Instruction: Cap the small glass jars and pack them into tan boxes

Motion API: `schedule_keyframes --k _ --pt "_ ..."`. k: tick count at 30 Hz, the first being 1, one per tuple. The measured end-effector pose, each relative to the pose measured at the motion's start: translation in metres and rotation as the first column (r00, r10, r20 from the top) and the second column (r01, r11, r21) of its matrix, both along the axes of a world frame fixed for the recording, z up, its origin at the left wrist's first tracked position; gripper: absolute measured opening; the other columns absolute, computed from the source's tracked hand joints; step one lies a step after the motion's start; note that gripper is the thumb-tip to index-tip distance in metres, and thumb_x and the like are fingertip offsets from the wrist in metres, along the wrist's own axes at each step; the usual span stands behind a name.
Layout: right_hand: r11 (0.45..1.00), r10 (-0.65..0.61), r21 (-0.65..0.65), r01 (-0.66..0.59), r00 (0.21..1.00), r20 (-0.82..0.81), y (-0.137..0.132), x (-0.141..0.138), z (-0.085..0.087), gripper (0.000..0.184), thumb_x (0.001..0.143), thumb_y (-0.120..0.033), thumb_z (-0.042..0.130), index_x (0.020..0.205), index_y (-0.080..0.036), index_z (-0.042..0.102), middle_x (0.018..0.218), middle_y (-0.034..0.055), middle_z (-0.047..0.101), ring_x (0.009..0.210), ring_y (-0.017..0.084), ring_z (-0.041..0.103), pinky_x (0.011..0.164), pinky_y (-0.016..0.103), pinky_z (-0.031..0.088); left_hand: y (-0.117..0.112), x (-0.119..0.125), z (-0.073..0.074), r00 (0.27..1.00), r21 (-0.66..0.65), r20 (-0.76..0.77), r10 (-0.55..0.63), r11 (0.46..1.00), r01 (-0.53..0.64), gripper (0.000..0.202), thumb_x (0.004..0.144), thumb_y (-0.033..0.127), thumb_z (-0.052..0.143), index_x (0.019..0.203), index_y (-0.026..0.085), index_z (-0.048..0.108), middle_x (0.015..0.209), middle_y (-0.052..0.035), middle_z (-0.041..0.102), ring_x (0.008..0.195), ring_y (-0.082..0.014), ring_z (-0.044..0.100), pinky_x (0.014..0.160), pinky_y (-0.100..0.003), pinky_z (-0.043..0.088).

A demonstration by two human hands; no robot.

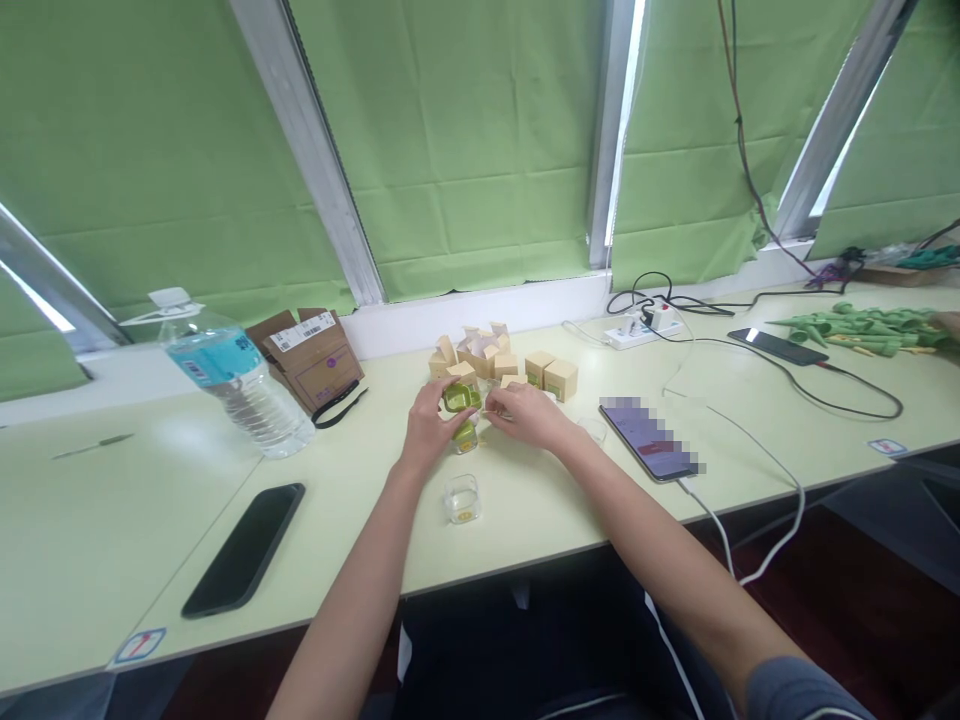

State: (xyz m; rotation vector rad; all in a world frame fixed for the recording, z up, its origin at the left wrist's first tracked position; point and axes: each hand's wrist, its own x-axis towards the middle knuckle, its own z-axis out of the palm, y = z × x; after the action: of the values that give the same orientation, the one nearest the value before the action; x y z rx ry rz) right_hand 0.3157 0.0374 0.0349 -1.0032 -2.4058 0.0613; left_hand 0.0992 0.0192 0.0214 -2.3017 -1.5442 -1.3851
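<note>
My left hand [429, 428] grips a small green square container [461, 397] between thumb and fingers, its open side tilted toward me. Just below it, a second green container [466, 438] is partly covered by the hand. My right hand [525, 412] is beside the first container with its fingers drawn together; what they pinch, if anything, is hidden. Nearer to me stands a small clear container [462, 500] with a yellow sticker. Beyond both hands are several small cardboard boxes [561, 380], some with raised flaps [484, 348].
At left are a large water bottle [251, 390], an open brown carton [315, 365], a black phone [244, 550] and a pen [94, 446]. At right lie a charging phone [649, 440], another phone [778, 347], a power strip [645, 328] with cables, and green items [862, 328].
</note>
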Motion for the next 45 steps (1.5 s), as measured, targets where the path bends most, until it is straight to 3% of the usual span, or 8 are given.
schedule_keyframes --k 5,10,15,23,34,45 --pt "0.997 0.058 -0.036 -0.066 0.981 -0.184 0.0 0.002 -0.001 0.015 0.099 -0.029 0.056 0.11 -0.021 0.064 0.093 0.0025 0.073 0.084 0.014 0.066 0.071 0.023 0.042 -0.002 0.006 0.0 0.999 -0.046 -0.016 -0.038 0.998 0.037 0.053 0.083 0.043 0.076 0.129 0.024 0.057 0.124 -0.0093 0.067 0.103 -0.0237 0.064 0.085 -0.036 0.053" --pt "0.995 0.095 0.004 -0.097 0.964 -0.248 0.002 0.001 -0.004 0.017 0.099 -0.029 0.057 0.108 -0.021 0.068 0.093 0.0033 0.072 0.081 0.014 0.065 0.074 0.023 0.044 -0.003 0.01 -0.001 0.995 -0.039 0.005 -0.105 0.994 0.105 0.047 0.085 0.043 0.073 0.127 0.026 0.06 0.124 -0.0092 0.067 0.107 -0.024 0.064 0.085 -0.036 0.055" --pt "0.996 0.089 0.043 -0.081 0.97 -0.227 0.008 0.0 -0.011 0.02 0.098 -0.026 0.057 0.113 -0.022 0.07 0.098 0.0041 0.072 0.083 0.014 0.064 0.076 0.024 0.044 -0.001 0.014 -0.002 0.985 -0.007 0.003 -0.173 0.985 0.173 0.038 0.086 0.041 0.072 0.119 0.024 0.063 0.121 -0.0097 0.068 0.113 -0.025 0.063 0.093 -0.04 0.054" --pt "0.997 0.071 0.054 -0.062 0.979 -0.19 0.009 0.001 -0.011 0.017 0.094 -0.025 0.064 0.108 -0.022 0.074 0.09 0.0034 0.071 0.085 0.015 0.062 0.074 0.024 0.041 -0.002 0.014 -0.005 0.986 -0.056 0.015 -0.164 0.985 0.165 0.039 0.081 0.041 0.077 0.113 0.022 0.063 0.111 -0.0081 0.069 0.097 -0.0223 0.066 0.086 -0.037 0.055" --pt "0.991 0.079 0.124 -0.051 0.97 -0.232 0.013 0.002 -0.014 0.009 0.091 -0.024 0.069 0.098 -0.024 0.075 0.087 0.0022 0.074 0.085 0.017 0.062 0.072 0.025 0.041 0.003 0.016 -0.011 0.954 0.137 -0.053 -0.296 0.944 0.301 0.046 0.082 0.017 0.073 0.126 0.023 0.063 0.122 -0.0099 0.068 0.112 -0.0238 0.066 0.093 -0.04 0.059" --pt "0.987 0.066 0.159 -0.037 0.981 -0.181 0.018 0.005 -0.016 0.012 0.095 -0.03 0.067 0.097 -0.025 0.077 0.087 0.0036 0.074 0.087 0.018 0.061 0.068 0.026 0.039 0.004 0.017 -0.013 0.949 0.145 -0.043 -0.312 0.938 0.315 0.049 0.083 0.012 0.07 0.129 0.024 0.062 0.12 -0.0097 0.067 0.106 -0.0211 0.068 0.086 -0.036 0.063"
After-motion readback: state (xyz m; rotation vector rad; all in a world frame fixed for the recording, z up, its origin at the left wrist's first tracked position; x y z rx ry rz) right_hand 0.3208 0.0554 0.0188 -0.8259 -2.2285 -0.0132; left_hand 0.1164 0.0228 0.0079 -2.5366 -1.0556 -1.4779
